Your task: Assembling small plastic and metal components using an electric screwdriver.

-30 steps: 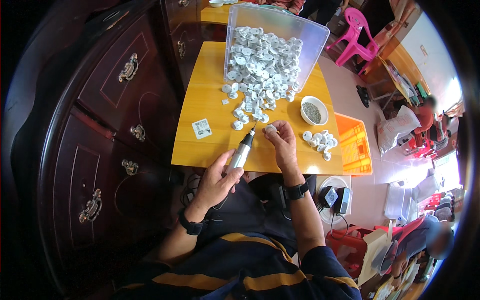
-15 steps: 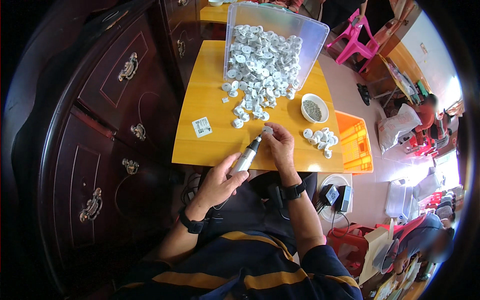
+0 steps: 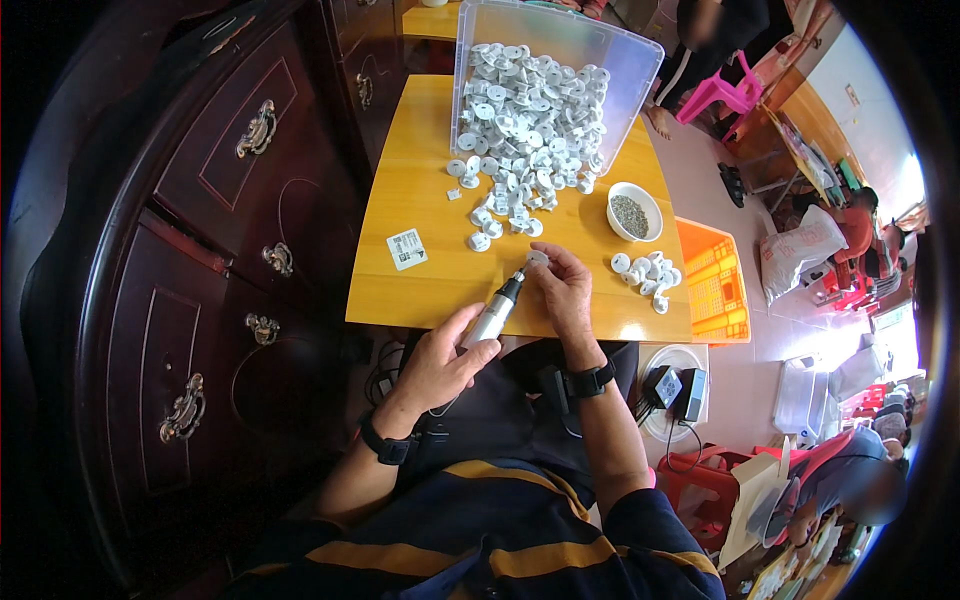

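Note:
My left hand [image 3: 440, 360] grips an electric screwdriver [image 3: 491, 318], a silver-white body with a black nose. Its bit meets a small round white plastic part [image 3: 537, 259], which my right hand [image 3: 562, 290] pinches between thumb and fingers over the table. Beyond my hands, a heap of similar white plastic parts [image 3: 530, 150] spills out of a clear plastic bin [image 3: 625, 75] tipped on its side. A white bowl [image 3: 652, 226] of small metal screws [image 3: 629, 214] stands to the right. Nearer me on that side lies a small group of white parts [image 3: 650, 275].
The wooden table [image 3: 400, 180] carries a white printed label card [image 3: 407, 249] at left. An orange crate [image 3: 715, 285] stands against its right edge. Dark wooden drawers [image 3: 220, 180] rise close on my left. Black power adapters [image 3: 690, 395] sit at lower right. Other people are at far right.
My hands hold nearly the same pose, screwdriver bit still at the white part. The view has shifted slightly. At the top, a person beside the pink chair has moved further into view.

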`<state>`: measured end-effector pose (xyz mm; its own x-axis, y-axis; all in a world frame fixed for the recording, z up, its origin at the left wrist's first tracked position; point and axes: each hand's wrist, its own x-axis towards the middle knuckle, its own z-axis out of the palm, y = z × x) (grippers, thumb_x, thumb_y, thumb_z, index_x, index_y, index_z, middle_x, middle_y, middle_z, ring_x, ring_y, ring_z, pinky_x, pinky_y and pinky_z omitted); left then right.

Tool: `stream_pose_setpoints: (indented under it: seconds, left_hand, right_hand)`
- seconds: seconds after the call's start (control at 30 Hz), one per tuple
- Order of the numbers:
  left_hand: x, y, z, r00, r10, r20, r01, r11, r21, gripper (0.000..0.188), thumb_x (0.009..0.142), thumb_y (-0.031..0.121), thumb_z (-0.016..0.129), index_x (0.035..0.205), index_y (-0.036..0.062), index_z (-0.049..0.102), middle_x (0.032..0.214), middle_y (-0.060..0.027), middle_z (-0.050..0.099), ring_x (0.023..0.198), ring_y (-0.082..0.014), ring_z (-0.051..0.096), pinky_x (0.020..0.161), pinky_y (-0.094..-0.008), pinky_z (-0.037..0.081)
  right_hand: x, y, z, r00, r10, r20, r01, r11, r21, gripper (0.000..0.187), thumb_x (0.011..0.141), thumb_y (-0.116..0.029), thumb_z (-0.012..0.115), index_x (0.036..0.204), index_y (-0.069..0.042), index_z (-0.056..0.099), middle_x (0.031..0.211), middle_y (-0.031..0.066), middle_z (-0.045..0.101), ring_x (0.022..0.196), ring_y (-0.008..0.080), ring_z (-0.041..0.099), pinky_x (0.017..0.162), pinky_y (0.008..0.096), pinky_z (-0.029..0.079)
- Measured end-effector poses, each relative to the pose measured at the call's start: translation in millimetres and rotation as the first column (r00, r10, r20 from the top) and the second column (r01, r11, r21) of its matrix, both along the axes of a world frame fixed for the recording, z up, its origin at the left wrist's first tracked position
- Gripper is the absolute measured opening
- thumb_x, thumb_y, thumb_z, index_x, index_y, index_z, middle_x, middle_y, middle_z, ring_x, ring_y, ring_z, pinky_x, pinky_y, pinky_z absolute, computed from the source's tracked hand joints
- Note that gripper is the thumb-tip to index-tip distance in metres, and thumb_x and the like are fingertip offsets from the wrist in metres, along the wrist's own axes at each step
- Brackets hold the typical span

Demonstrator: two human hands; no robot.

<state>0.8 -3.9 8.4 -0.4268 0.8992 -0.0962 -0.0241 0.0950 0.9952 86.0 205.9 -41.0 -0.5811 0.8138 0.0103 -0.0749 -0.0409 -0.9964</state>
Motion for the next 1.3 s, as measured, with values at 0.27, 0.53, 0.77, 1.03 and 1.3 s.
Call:
stream_pose_setpoints:
  seconds: [0.27, 0.53, 0.77, 1.03, 1.3]
  left_hand:
    - [-0.1, 0.1, -0.3, 1.0, -0.006, -0.005, 0.006, 1.0, -0.002, 0.054, 0.095, 0.028, 0.064, 0.137, -0.0002, 0.046, 0.085, -0.0075, 0.068, 0.056, -0.0092, 0.057, 0.052, -0.0244, 0.048]
    - [0.1, 0.3, -0.6, 1.0, -0.003, -0.017, 0.003, 1.0, 0.002, 0.054, 0.095, 0.029, 0.064, 0.137, 0.0003, 0.047, 0.084, -0.0078, 0.067, 0.056, -0.009, 0.057, 0.053, -0.0241, 0.048]
    - [-0.5, 0.2, -0.3, 1.0, -0.019, 0.021, 0.019, 1.0, -0.004, 0.052, 0.095, 0.026, 0.063, 0.137, 0.0007, 0.047, 0.084, -0.0068, 0.067, 0.057, -0.0084, 0.057, 0.051, -0.0233, 0.048]
    - [0.5, -0.2, 1.0, 0.993, -0.033, 0.117, 0.038, 0.998, -0.04, 0.048, 0.096, 0.018, 0.061, 0.138, 0.0009, 0.046, 0.087, -0.0046, 0.065, 0.065, -0.0068, 0.058, 0.052, -0.0221, 0.051]
    - [-0.5, -0.8, 2.5, 0.991, -0.048, 0.127, 0.052, 0.998, -0.027, 0.048, 0.097, 0.017, 0.059, 0.139, -0.0004, 0.043, 0.088, -0.0046, 0.065, 0.066, -0.0059, 0.057, 0.052, -0.0208, 0.05]
  right_hand:
    - [0.7, -0.5, 2.4, 0.999, -0.004, 0.039, 0.004, 1.0, -0.001, 0.024, 0.087, -0.001, 0.07, 0.111, -0.002, 0.069, 0.085, -0.0021, 0.067, 0.076, 0.0038, 0.059, 0.072, 0.0192, 0.05]
    - [1.9, -0.6, 2.8, 0.998, 0.007, 0.056, -0.006, 1.0, -0.003, 0.025, 0.086, 0.0, 0.07, 0.111, -0.002, 0.069, 0.085, -0.0021, 0.066, 0.075, 0.0038, 0.059, 0.07, 0.0191, 0.049]
    - [1.8, 4.3, -6.5, 1.0, 0.017, 0.017, -0.02, 0.99, 0.143, 0.023, 0.083, 0.003, 0.072, 0.106, -0.003, 0.071, 0.086, -0.003, 0.055, 0.075, 0.0055, 0.053, 0.071, 0.0197, 0.045]
    - [5.7, 4.1, -6.2, 1.0, 0.026, 0.017, -0.029, 0.971, 0.236, 0.024, 0.081, 0.005, 0.072, 0.103, -0.004, 0.072, 0.086, -0.0014, 0.054, 0.077, 0.0072, 0.05, 0.071, 0.0209, 0.044]
    - [4.5, 2.4, -7.4, 0.999, 0.05, 0.001, -0.05, 0.982, 0.181, 0.023, 0.082, 0.004, 0.072, 0.103, -0.003, 0.072, 0.086, -0.0019, 0.054, 0.077, 0.0067, 0.049, 0.071, 0.0207, 0.043]
